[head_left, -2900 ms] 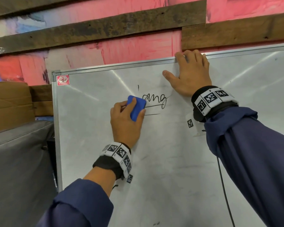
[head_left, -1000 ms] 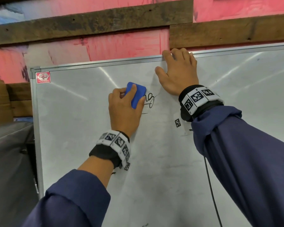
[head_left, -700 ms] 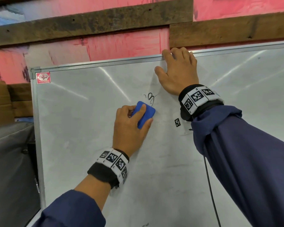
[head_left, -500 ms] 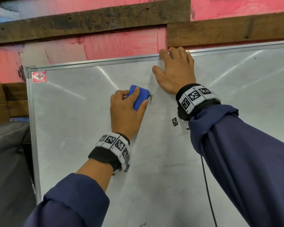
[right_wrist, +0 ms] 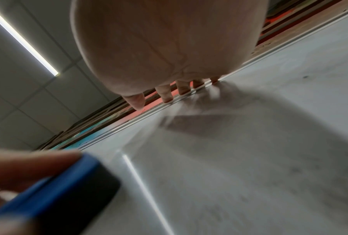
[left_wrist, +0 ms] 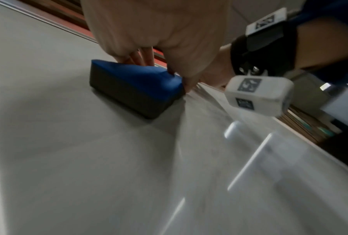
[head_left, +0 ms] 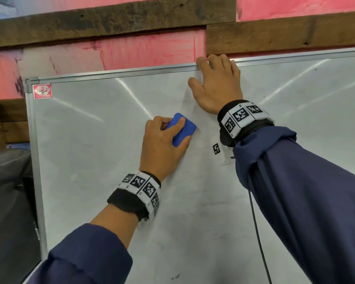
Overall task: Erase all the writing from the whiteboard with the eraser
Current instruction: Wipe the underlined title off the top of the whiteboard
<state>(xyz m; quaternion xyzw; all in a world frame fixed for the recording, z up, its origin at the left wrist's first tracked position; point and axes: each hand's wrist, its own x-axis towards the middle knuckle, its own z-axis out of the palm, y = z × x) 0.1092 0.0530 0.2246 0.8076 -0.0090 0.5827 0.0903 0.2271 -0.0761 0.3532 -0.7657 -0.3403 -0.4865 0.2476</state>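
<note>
The fingers of the left hand curl over a blue eraser, thumb on one long side and the other fingers on the opposite side, grasping it. The left wrist view shows the eraser's dark felt face lying flat against the whiteboard, with its blue back under the fingers. The eraser sits in the upper middle of the board, below and to the left of the right hand.

The right hand lies flat on the board, fingers straight and released, holding nothing. Its fingertips reach the silver frame along the board's top edge, and the thumb points out to the left. The right wrist view shows the same fingertips touching that frame.

Both wrists wear black bands carrying white blocks printed with black square codes. Dark blue sleeves cover both forearms.

The board surface around the eraser is grey-white with faint smudges and streaks of reflected light. A small red sticker sits in its top left corner. A few small dark marks show near the bottom of the board. Behind the board is a pink painted wall crossed by dark wooden planks.
</note>
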